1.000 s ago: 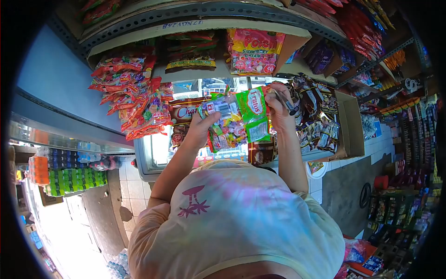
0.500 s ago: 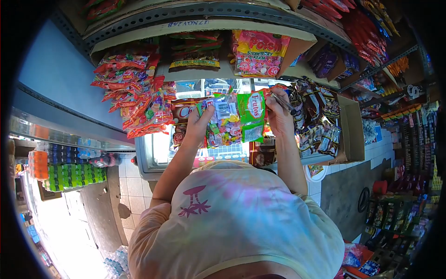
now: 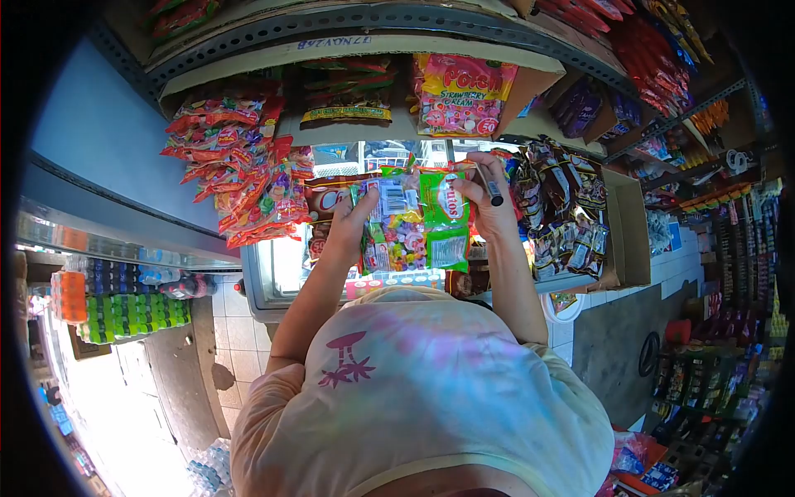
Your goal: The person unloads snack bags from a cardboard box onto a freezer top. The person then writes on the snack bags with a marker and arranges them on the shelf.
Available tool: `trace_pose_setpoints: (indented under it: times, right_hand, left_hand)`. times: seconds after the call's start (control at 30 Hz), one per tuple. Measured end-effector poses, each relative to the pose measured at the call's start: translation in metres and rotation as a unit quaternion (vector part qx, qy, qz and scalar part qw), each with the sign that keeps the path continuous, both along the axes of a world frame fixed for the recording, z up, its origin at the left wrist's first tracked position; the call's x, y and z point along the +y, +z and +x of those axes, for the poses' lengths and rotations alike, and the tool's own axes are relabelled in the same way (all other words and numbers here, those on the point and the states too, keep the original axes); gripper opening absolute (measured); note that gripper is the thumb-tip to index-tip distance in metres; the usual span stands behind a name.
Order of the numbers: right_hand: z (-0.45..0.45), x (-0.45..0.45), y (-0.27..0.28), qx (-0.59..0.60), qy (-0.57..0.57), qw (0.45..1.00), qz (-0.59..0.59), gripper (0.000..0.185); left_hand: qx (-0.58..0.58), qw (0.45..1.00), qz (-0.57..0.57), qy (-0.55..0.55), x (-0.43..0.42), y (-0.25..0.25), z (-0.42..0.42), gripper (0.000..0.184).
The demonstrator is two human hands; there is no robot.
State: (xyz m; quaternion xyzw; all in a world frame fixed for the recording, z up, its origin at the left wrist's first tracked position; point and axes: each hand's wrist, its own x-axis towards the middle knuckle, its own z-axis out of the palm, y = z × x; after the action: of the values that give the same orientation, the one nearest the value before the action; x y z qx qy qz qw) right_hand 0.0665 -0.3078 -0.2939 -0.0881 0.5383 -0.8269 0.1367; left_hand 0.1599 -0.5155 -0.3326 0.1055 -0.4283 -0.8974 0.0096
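Observation:
A bag of wrapped candies [image 3: 406, 236], clear with green printed panels, is held up in front of my chest, with its barcode facing me. My left hand [image 3: 351, 222] grips its left edge, thumb on the front. On the right side, my right hand [image 3: 493, 207] pinches the green edge near the red lettering, its thumb partly over the print. A dark-tipped marker [image 3: 490, 187] sticks out between the fingers of that same hand. Behind the bag lie brown candy packs [image 3: 325, 203], partly hidden.
Red candy bags [image 3: 248, 174] spill from the shelf at left. A pink strawberry cream bag [image 3: 465, 95] stands on the shelf ahead. Dark candy packs [image 3: 571, 199] fill a cardboard box [image 3: 627, 224] at right. Bottle packs [image 3: 132, 315] stand at lower left.
The candy bag has flattened out and its right side sits lower. My right hand has shifted inward on the bag, and the marker now points down toward me.

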Motion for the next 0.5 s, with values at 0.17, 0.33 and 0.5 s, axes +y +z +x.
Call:
trace_pose_setpoints:
  times: [0.17,0.33,0.5]
  right_hand:
    - [0.008,-0.007,0.009,0.049,0.007,0.994,0.095,0.053]
    - [0.015,-0.009,0.014,0.095,0.022,0.984,0.148,0.054]
    - [0.004,-0.003,0.004,0.054,-0.033,0.995,0.075,0.05]
  left_hand:
    - [-0.033,0.998,0.045,0.007,0.005,0.004,0.001,0.033]
    - [-0.021,0.998,0.057,0.012,0.005,-0.001,-0.002,0.027]
    - [-0.022,0.998,0.057,-0.011,0.003,-0.006,-0.003,0.033]
